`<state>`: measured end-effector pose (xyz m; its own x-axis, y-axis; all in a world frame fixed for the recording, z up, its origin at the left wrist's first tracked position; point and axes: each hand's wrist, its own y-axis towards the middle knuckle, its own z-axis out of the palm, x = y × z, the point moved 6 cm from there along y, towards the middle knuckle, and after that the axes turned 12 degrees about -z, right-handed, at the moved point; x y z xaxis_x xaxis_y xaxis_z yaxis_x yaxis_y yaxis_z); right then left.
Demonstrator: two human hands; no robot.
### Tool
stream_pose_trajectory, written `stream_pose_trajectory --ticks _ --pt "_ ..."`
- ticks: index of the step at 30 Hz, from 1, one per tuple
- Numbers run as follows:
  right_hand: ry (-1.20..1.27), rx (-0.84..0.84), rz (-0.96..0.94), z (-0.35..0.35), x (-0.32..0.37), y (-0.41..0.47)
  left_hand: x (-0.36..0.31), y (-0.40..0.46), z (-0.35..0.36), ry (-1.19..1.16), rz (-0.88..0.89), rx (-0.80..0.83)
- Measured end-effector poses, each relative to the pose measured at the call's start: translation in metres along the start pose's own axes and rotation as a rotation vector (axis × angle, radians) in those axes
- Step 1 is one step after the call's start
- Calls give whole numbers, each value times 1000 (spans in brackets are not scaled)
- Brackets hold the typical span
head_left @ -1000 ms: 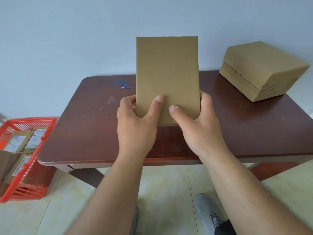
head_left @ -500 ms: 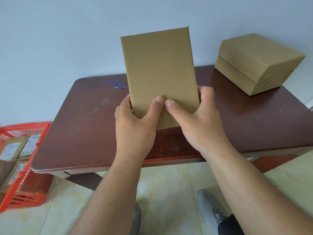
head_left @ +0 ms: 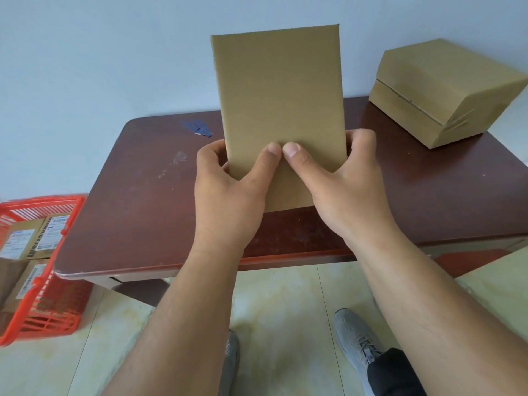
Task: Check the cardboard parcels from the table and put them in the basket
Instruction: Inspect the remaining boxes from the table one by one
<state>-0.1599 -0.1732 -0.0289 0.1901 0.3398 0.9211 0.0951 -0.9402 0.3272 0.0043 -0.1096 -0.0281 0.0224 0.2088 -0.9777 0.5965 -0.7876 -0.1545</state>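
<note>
Both hands, left (head_left: 228, 192) and right (head_left: 347, 190), grip the flat brown cardboard parcel (head_left: 278, 110) upright above the dark wooden bench (head_left: 137, 201), thumbs pressing its plain face toward me, presumably for checking. Red plastic basket (head_left: 67, 212) waits left.

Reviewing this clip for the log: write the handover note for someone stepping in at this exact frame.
Left hand and right hand both grip the lower end of a flat cardboard parcel, held upright above the table, thumbs on the plain near face.
A larger taped box sits at the table's far right corner.
The red basket stands on the floor to the left and holds several labelled parcels.
Left: basket the held parcel, then check and basket the taped box.
</note>
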Motion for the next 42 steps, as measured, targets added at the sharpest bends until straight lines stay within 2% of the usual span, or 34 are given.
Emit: stream_pose_trajectory --ticks 7,16,26,32,42 --pt "-67 75 -48 3 0 4 -1 4 -7 43 11 -42" --pt "-52 -19 62 -7 -4 6 -3 1 -3 58 -19 -12" --pt "-89 13 -9 -1 5 -6 -9 -1 -11 116 35 -91" --pt "-87 -45 12 -8 8 1 -12 -8 -5 140 90 -80" --pt "-101 -24 -151 -6 25 -2 -23 -7 -9 44 49 -145"
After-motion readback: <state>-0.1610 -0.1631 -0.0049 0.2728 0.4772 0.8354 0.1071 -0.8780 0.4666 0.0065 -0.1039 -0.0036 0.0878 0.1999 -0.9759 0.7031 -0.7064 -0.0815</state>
